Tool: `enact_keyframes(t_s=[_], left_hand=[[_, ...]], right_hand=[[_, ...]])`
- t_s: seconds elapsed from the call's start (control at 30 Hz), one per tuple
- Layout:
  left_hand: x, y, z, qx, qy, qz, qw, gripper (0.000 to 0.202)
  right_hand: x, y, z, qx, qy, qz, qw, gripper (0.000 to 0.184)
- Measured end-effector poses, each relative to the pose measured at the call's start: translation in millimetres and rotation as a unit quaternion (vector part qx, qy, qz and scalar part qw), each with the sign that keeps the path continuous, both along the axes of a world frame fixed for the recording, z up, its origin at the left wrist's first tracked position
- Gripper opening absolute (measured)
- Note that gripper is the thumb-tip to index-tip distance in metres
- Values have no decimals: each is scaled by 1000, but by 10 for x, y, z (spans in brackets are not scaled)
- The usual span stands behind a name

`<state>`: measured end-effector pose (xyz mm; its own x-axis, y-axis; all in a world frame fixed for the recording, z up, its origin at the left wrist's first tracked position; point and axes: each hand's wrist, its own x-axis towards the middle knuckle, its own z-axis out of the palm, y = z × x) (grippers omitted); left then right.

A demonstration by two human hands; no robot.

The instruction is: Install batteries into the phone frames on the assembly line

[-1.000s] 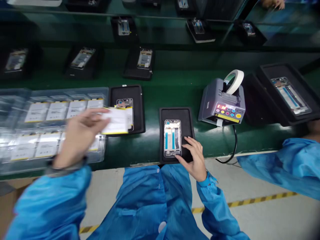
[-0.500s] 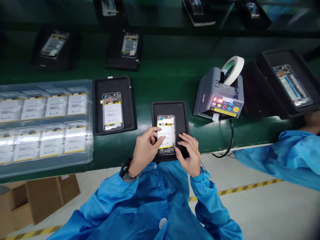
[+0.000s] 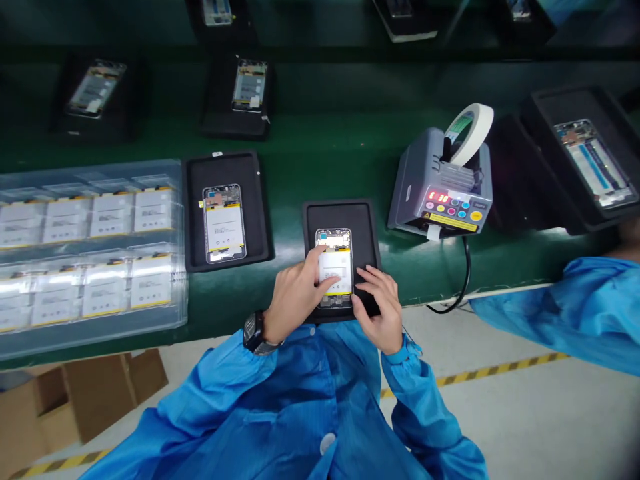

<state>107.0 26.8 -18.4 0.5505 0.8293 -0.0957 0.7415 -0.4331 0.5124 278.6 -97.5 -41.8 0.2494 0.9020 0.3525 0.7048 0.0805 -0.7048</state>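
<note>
A phone frame (image 3: 334,238) lies in a black tray (image 3: 365,220) at the near edge of the green belt. A white battery with yellow edges (image 3: 336,265) sits in the frame. My left hand (image 3: 297,293) presses on the battery's left side, thumb and fingers curled onto it. My right hand (image 3: 381,308) rests on the tray just right of the frame, its fingertips at the frame's lower right edge. To the left, a second black tray (image 3: 260,207) carries another phone frame with a battery (image 3: 224,223).
Clear plastic trays of white batteries (image 3: 90,247) lie at the left. A grey tape dispenser (image 3: 440,193) with a white roll stands right of my tray. Another person's blue sleeve (image 3: 560,313) reaches in at right. More black trays with phones sit farther back. A cardboard box (image 3: 75,393) is on the floor.
My left hand carried a battery from the plastic trays at the left over to the phone frame and laid it in. It now presses on it. My right hand stayed beside the frame.
</note>
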Motion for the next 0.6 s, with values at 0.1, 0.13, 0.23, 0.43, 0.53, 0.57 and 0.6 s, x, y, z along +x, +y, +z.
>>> enact_keyframes(t_s=[0.1, 0.13, 0.23, 0.43, 0.53, 0.57, 0.6], left_hand=[[14, -17, -28, 50, -8, -6, 999, 59], [14, -24, -40, 72, -17, -10, 997, 58], [4, -49, -87, 129, -46, -27, 990, 54], [-7, -89, -166, 172, -80, -33, 981, 36], [-6, -93, -171, 170, -81, -41, 981, 36], [-6, -92, -169, 168, -82, -42, 982, 36], [-6, -90, -165, 164, -83, -44, 982, 35]], right_hand=[[-9, -20, -7, 4, -1, 4, 1000, 13], [-8, -27, 5, 4, 2, 7, 1000, 13], [16, -6, 110, -12, 10, -2, 1000, 9], [175, 482, 422, -121, 50, -65, 989, 13], [266, 846, 426, -218, 106, -18, 970, 15], [290, 940, 406, -244, 113, -1, 963, 17], [309, 1014, 383, -264, 116, 11, 957, 19]])
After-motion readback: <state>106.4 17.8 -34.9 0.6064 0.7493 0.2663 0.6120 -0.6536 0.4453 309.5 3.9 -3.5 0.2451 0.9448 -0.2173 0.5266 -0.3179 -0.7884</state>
